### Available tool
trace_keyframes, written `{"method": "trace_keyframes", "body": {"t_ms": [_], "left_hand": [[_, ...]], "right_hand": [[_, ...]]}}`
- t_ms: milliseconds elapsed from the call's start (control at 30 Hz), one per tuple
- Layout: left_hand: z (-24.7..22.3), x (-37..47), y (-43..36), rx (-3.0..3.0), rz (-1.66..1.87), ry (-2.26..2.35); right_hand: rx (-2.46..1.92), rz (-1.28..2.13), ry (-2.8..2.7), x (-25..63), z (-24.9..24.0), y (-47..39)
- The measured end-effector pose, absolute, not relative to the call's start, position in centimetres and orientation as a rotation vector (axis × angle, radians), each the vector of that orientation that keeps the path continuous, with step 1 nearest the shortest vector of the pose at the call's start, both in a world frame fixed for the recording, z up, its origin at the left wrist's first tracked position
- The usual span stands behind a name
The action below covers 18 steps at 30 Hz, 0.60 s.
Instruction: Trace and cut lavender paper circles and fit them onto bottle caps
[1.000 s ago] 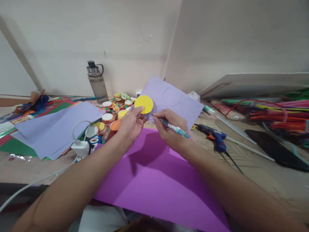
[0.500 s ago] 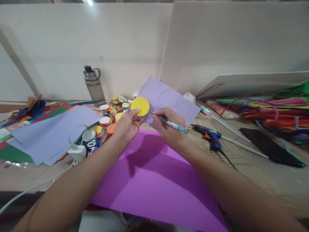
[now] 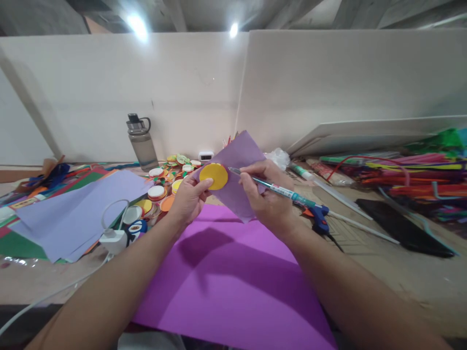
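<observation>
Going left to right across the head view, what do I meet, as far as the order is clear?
White plug, water bottle, yellow disc in the left hand, pen in the right hand, black flat object.

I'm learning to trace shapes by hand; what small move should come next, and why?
Probably ease the pen along the rim of the yellow disc: the left hand pins it on the purple paper, and the pen tip is close by its edge.
</observation>
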State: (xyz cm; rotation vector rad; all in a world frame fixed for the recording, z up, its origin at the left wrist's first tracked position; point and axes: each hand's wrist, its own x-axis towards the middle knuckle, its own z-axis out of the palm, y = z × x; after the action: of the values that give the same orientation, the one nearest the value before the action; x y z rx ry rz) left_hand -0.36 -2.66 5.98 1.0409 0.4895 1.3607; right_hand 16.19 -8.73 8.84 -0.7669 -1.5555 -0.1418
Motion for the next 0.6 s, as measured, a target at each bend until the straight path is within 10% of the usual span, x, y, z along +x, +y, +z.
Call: {"method": "trace_keyframes", "body": {"t_ms": [600], "left_hand": [[6.7,-0.1,-3.8,1.096,1.321,0.431]], "right_hand": [[-0.732,-0.227,-1.631,16.4,8.8,-8.8]]}}
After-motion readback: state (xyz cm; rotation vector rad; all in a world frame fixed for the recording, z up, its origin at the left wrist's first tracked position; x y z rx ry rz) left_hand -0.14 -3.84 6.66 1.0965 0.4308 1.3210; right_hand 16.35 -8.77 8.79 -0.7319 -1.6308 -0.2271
